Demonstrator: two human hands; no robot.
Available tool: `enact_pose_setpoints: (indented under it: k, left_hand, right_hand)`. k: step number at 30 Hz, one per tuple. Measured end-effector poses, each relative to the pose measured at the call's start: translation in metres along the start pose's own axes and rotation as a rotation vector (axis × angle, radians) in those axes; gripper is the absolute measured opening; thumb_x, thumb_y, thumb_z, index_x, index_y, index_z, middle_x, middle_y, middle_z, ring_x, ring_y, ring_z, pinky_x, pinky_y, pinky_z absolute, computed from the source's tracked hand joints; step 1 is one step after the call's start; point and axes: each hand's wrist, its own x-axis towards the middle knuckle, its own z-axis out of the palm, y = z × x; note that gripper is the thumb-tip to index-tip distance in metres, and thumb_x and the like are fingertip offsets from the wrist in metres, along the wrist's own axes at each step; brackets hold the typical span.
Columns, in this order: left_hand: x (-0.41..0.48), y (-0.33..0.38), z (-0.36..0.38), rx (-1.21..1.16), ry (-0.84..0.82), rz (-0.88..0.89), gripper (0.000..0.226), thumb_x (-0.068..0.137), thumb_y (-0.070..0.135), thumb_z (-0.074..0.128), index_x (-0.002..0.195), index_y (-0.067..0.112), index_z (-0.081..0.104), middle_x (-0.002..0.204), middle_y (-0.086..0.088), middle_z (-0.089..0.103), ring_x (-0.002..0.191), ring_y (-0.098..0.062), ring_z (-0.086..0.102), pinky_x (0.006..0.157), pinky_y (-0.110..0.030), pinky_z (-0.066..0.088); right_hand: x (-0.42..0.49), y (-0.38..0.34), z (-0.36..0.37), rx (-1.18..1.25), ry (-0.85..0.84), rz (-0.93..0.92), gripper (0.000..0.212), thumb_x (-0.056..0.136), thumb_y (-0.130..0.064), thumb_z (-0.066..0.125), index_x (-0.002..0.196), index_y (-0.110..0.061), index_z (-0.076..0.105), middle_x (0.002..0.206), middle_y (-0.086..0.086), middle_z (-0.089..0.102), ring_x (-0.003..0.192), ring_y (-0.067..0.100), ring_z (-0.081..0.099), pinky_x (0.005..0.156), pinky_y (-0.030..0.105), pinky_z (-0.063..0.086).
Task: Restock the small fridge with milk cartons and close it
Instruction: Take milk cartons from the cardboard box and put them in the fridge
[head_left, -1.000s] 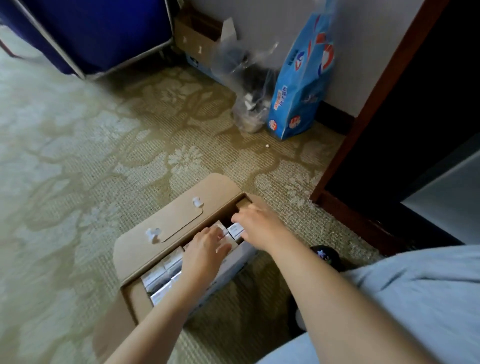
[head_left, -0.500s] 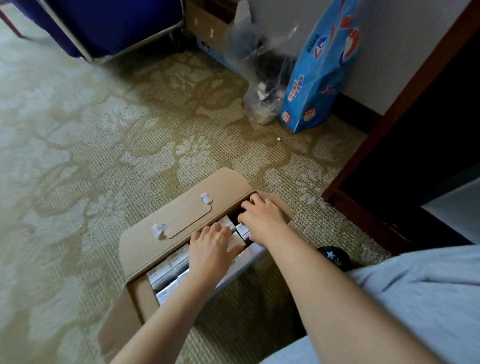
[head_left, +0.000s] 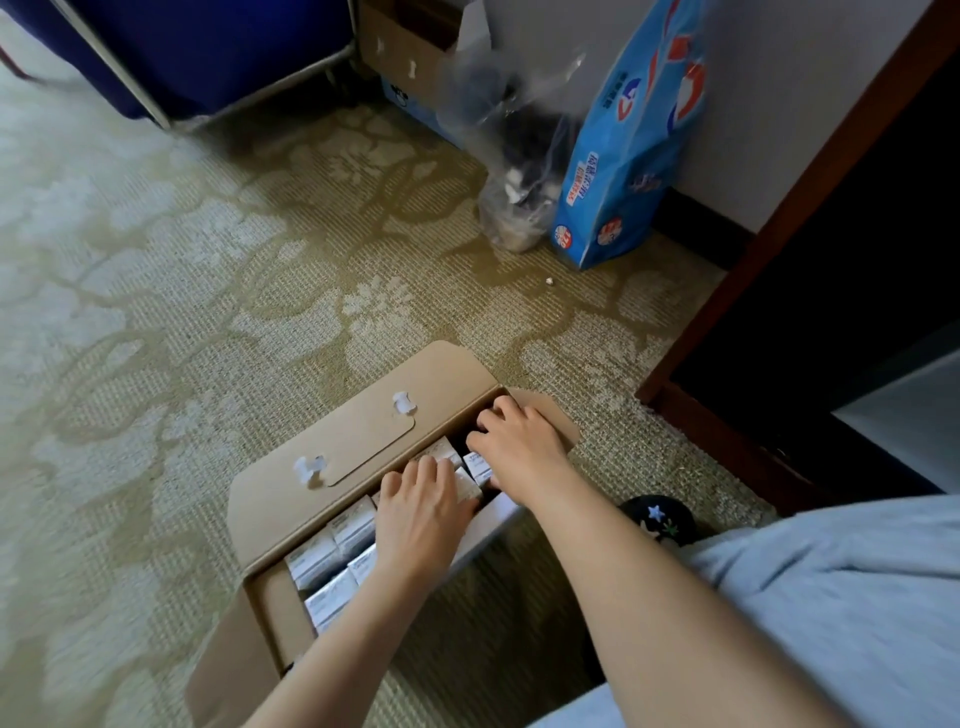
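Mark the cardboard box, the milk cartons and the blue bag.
cardboard box (head_left: 332, 441): head view, open lid flap.
milk cartons (head_left: 314, 561): head view, top of one carton.
blue bag (head_left: 634, 156): head view, printed front.
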Motion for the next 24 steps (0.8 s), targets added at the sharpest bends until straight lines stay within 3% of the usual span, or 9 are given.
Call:
enact_pose_setpoints:
  k: [3, 8, 11, 15, 19, 22, 24]
  left_hand:
    - [0.001, -0.004, 0.008, -0.005, 0.104, 0.041, 0.034, 0.069, 0.04, 0.076, 0.08, 0.01, 0.063, 0.075, -0.004, 0.059, 0.066, -0.023, 0.058, 0.058, -0.033, 0.048]
    - [-0.004, -0.01, -0.002, -0.053, 0.202, 0.047, 0.037, 0.082, 0.044, 0.043, 0.086, 0.012, 0.062, 0.083, -0.004, 0.057, 0.072, -0.023, 0.059, 0.063, -0.034, 0.049]
    - [-0.008, -0.015, -0.012, -0.118, 0.24, 0.054, 0.035, 0.084, 0.043, 0.048, 0.093, 0.012, 0.059, 0.087, -0.003, 0.057, 0.071, -0.022, 0.061, 0.066, -0.035, 0.049]
    - [-0.011, -0.02, -0.028, -0.22, 0.253, 0.032, 0.041, 0.09, 0.046, 0.033, 0.102, 0.012, 0.052, 0.091, -0.004, 0.056, 0.064, -0.023, 0.06, 0.066, -0.035, 0.049]
    - [-0.014, -0.021, -0.047, -0.426, 0.271, 0.029, 0.043, 0.092, 0.045, 0.035, 0.11, 0.008, 0.047, 0.099, -0.006, 0.049, 0.068, -0.024, 0.056, 0.062, -0.035, 0.047]
    - [-0.011, -0.015, -0.075, -0.566, 0.338, 0.078, 0.036, 0.093, 0.032, 0.045, 0.115, 0.004, 0.046, 0.102, 0.0, 0.038, 0.074, -0.019, 0.048, 0.064, -0.03, 0.043]
    - [-0.007, -0.006, -0.098, -0.615, 0.394, 0.123, 0.034, 0.093, 0.026, 0.047, 0.116, 0.001, 0.047, 0.104, -0.002, 0.038, 0.076, -0.016, 0.044, 0.067, -0.027, 0.04]
  right_hand:
    - [-0.005, 0.002, -0.004, 0.051, 0.012, -0.012, 0.036, 0.092, -0.021, 0.055, 0.127, -0.017, 0.046, 0.135, 0.008, 0.045, 0.13, 0.029, 0.034, 0.098, 0.038, 0.035]
    - [-0.02, 0.004, -0.022, 0.154, 0.095, -0.03, 0.041, 0.09, -0.024, 0.06, 0.127, -0.02, 0.043, 0.126, 0.007, 0.05, 0.12, 0.027, 0.046, 0.097, 0.039, 0.038]
    - [-0.031, 0.005, -0.038, 0.209, 0.152, -0.056, 0.042, 0.089, -0.021, 0.061, 0.127, -0.017, 0.044, 0.124, 0.007, 0.05, 0.116, 0.025, 0.048, 0.098, 0.037, 0.04]
    - [-0.045, 0.006, -0.054, 0.216, 0.202, -0.077, 0.04, 0.09, -0.02, 0.059, 0.127, -0.015, 0.043, 0.123, 0.006, 0.049, 0.113, 0.022, 0.048, 0.086, 0.03, 0.039]
    - [-0.062, 0.01, -0.074, 0.253, 0.291, -0.058, 0.039, 0.091, -0.023, 0.058, 0.126, -0.017, 0.044, 0.12, 0.001, 0.049, 0.11, 0.017, 0.046, 0.075, 0.024, 0.032]
    - [-0.08, 0.02, -0.101, 0.308, 0.389, 0.014, 0.037, 0.092, -0.026, 0.057, 0.126, -0.02, 0.044, 0.116, -0.004, 0.048, 0.106, 0.013, 0.047, 0.069, 0.018, 0.027]
    - [-0.097, 0.027, -0.117, 0.316, 0.455, 0.081, 0.034, 0.091, -0.03, 0.056, 0.123, -0.022, 0.045, 0.114, -0.005, 0.047, 0.105, 0.015, 0.049, 0.065, 0.02, 0.029]
